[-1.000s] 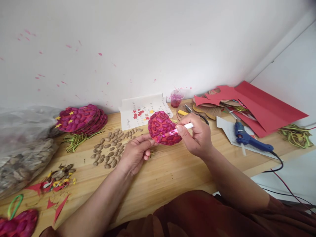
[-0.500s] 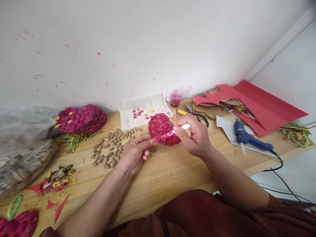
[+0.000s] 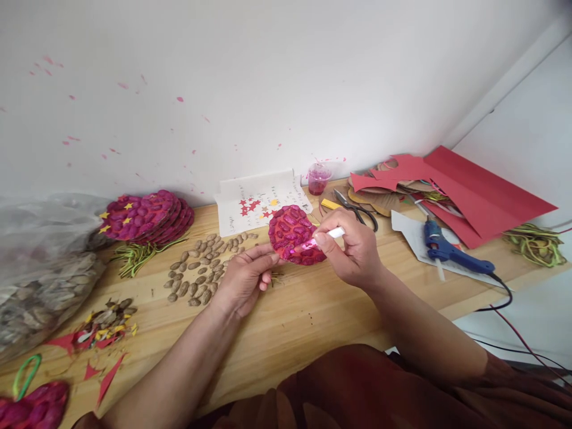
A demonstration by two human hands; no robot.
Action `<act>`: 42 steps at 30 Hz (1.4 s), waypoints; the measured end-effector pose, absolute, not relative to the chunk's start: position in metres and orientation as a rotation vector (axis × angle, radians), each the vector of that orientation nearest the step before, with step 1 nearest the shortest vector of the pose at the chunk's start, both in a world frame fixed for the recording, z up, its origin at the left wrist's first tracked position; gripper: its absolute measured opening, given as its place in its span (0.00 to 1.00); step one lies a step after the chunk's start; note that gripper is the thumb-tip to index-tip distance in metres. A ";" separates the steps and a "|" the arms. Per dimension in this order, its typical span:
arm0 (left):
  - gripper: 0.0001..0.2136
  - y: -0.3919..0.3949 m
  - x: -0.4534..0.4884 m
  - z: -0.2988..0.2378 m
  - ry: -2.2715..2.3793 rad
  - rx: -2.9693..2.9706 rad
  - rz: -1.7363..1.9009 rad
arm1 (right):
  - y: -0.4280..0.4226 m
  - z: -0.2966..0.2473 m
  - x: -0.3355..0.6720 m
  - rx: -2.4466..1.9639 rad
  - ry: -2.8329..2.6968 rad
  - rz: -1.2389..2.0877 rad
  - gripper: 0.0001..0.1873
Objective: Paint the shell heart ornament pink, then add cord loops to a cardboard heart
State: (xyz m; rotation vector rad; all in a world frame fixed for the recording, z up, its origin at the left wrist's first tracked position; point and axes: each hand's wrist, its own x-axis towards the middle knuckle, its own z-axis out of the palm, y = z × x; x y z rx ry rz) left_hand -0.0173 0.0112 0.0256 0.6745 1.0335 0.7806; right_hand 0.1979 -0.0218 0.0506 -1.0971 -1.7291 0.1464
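A round disc studded with magenta-painted peanuts is held up just above the table. My left hand pinches its lower left edge between thumb and fingers. In my right hand is a white-handled paintbrush, its pink-coated end at the disc's lower right part. Fingers partly hide the brush. Loose peanuts lie left of the disc. Behind it is a white sheet bearing small red and yellow stars. A clear cup of magenta paint stands near the wall.
At left are stacked magenta discs, a plastic bag of peanuts and paper scraps. To the right lie scissors, red paper and a blue glue gun, its cord hanging over the table edge.
The brush tip has shifted slightly over the lower part of the disc. Both hands keep their holds, and the disc stays nearly in place.
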 end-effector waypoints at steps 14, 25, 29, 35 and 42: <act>0.17 0.011 -0.017 0.026 1.026 0.679 0.783 | -0.020 0.051 0.199 -1.117 -1.709 0.180 0.05; 0.19 0.012 -0.016 0.022 1.032 0.678 0.827 | -0.013 0.059 0.214 -1.214 -1.660 -0.103 0.05; 0.20 0.012 -0.015 0.018 1.013 0.696 0.838 | 0.013 0.082 0.236 -1.300 -1.673 -0.246 0.06; 0.21 0.014 -0.016 0.014 1.002 0.717 0.832 | 0.088 0.105 0.261 -1.701 -1.542 -0.243 0.11; 0.21 0.013 -0.017 0.014 1.018 0.720 0.824 | 0.141 0.084 0.264 -2.183 -1.667 -0.065 0.13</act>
